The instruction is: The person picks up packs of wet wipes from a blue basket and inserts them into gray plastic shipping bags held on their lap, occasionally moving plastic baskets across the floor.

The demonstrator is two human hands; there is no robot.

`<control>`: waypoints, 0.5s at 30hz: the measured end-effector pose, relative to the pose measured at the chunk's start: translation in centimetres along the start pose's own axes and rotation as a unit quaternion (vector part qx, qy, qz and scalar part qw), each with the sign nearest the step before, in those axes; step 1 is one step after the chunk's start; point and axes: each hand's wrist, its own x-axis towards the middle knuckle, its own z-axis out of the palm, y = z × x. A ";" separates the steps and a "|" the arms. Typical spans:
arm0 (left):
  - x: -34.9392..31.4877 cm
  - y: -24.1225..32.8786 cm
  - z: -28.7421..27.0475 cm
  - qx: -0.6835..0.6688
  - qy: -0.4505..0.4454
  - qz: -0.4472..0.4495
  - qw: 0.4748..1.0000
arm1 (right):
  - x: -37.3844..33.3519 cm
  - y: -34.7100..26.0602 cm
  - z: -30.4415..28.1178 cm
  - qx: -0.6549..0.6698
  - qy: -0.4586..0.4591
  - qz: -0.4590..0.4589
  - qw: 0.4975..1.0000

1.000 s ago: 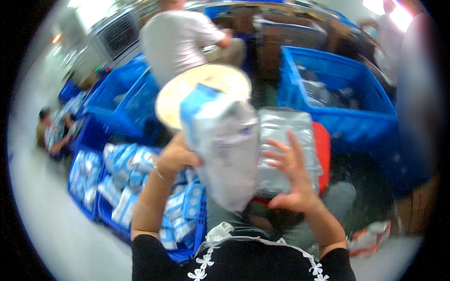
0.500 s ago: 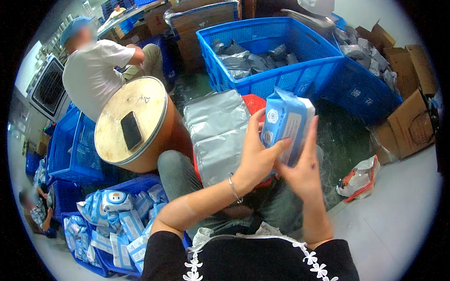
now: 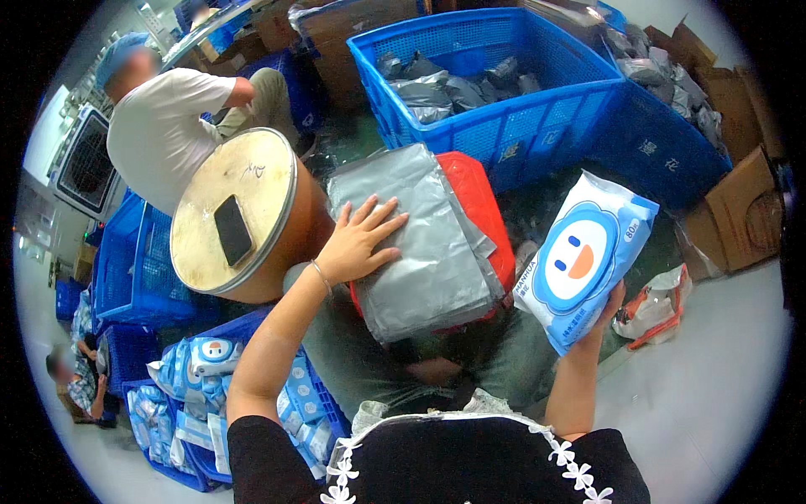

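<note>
My left hand lies with spread fingers on a stack of flat grey plastic mailing bags. The stack rests on a red plastic stool or box top between my knees. Off to the right, my right hand holds up a blue and white pack of wet wipes, gripping it from below and behind. The pack is tilted, its round cartoon face turned toward me. Most of my right fingers are hidden behind it.
At lower left, blue crates hold several similar packs. A drum with a phone on its lid stands left, beside a seated person. Ahead, a large blue crate contains filled grey bags. Cardboard boxes and a crumpled bag are right.
My left hand has let go of the wipes pack and come down leftward onto the grey bags. My right hand has carried the pack rightward and turned its cartoon side to me.
</note>
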 end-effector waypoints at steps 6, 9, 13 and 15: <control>0.9 0.1 0.9 0.070 0.075 -0.112 0.988 | -0.2 -0.6 -2.0 -0.054 0.010 -0.015 0.998; 1.0 2.0 -0.6 -0.036 0.171 -0.048 0.983 | -1.2 -2.2 2.1 -0.089 -0.018 0.076 0.993; 2.0 7.7 -1.1 -0.133 0.128 -0.033 0.982 | 1.2 -2.0 5.9 -0.273 -0.140 0.094 0.947; 2.0 7.4 0.0 -0.093 0.162 -0.063 0.980 | 2.0 -0.8 9.5 -0.350 -0.303 -0.029 0.886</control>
